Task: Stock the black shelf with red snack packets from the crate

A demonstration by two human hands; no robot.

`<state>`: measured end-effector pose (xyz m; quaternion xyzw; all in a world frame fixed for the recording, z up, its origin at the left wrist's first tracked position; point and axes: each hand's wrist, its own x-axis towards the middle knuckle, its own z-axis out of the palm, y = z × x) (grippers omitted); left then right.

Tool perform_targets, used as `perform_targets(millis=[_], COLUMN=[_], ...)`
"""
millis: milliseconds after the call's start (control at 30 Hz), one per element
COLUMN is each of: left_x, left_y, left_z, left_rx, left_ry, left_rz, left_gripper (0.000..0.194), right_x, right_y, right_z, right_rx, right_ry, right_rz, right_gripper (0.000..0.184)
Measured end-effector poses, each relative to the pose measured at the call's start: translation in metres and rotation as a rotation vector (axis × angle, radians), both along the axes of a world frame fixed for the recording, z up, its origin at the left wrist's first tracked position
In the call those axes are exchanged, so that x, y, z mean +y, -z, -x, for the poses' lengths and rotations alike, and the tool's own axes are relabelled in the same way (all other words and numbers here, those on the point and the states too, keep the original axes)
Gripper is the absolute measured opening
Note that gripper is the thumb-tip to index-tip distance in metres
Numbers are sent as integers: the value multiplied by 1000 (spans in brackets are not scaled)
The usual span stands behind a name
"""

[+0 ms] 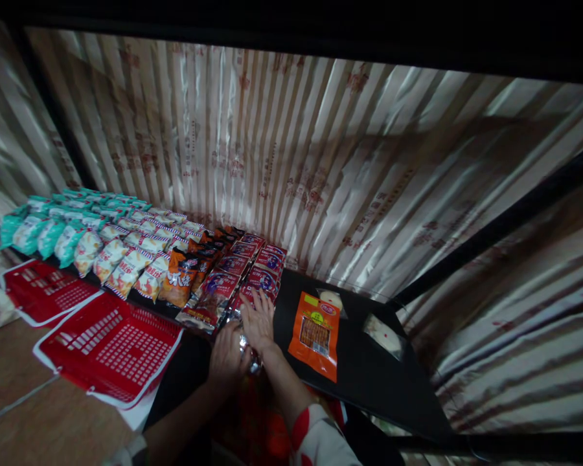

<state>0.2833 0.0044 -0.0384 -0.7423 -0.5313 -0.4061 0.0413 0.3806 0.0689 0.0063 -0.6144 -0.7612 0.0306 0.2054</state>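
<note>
My right hand lies with its fingers stretched over the near end of a row of dark red snack packets. Close beside it, my left hand is curled at the front of that row. Shiny silver foil of a packet shows by its fingers, and most of that packet is hidden. Left of my hands lies another dark red packet with a silvery brown end. An orange flat packet rests to the right on the black shelf.
Orange-black bags, white striped bags and teal bags stand in rows to the left. Red baskets sit below the shelf's front edge. Two clear packets with pale round contents lie right. A black post slants at right.
</note>
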Motion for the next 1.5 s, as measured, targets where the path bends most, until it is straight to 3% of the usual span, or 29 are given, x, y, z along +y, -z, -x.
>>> perform_targets(millis=[133, 300, 500, 633, 967, 1133, 1500], left_x=[0, 0, 2, 3, 6, 6, 11], left_y=[-4, -7, -4, -4, -7, -9, -12], left_z=[1, 2, 2, 0, -1, 0, -1], left_rx=[33, 32, -28, -85, -229, -212, -147], left_ry=[8, 37, 50, 39, 60, 77, 66], left_rz=[58, 114, 172, 237, 321, 305, 294], left_gripper=[39, 45, 47, 43, 58, 55, 44], right_x=[1, -6, -26, -37, -43, -43, -40], right_y=[-1, 0, 30, 46, 38, 39, 46], right_z=[-5, -15, -27, -29, -26, -25, -24], right_rx=[30, 98, 379, 558, 717, 735, 664], right_ry=[-26, 35, 255, 294, 273, 279, 237], right_rz=[8, -126, -159, -105, -22, -6, -156], right_gripper=[43, 45, 59, 66, 66, 66, 57])
